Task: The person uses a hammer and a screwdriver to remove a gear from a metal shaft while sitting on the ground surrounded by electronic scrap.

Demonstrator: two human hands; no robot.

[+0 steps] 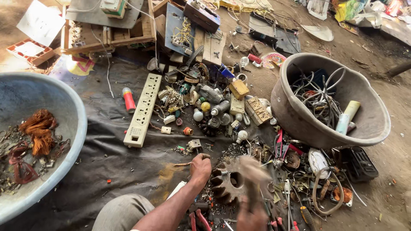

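A rusty gear (226,185) is steadied on the dark sheet (107,162) by the closed left hand (200,167) and struck with a blurred tool gripped in the right hand (251,218), copper windings (39,130) already lying in the basin (68,111).

We work on a dirt floor (385,179) partly covered by a dark tarp (107,171). On the tarp lie a cream power strip (143,110), a rusty gear (227,184), scattered sockets and bulbs, and a blue basin (64,111). A grey tub (299,124) stands at its edge.
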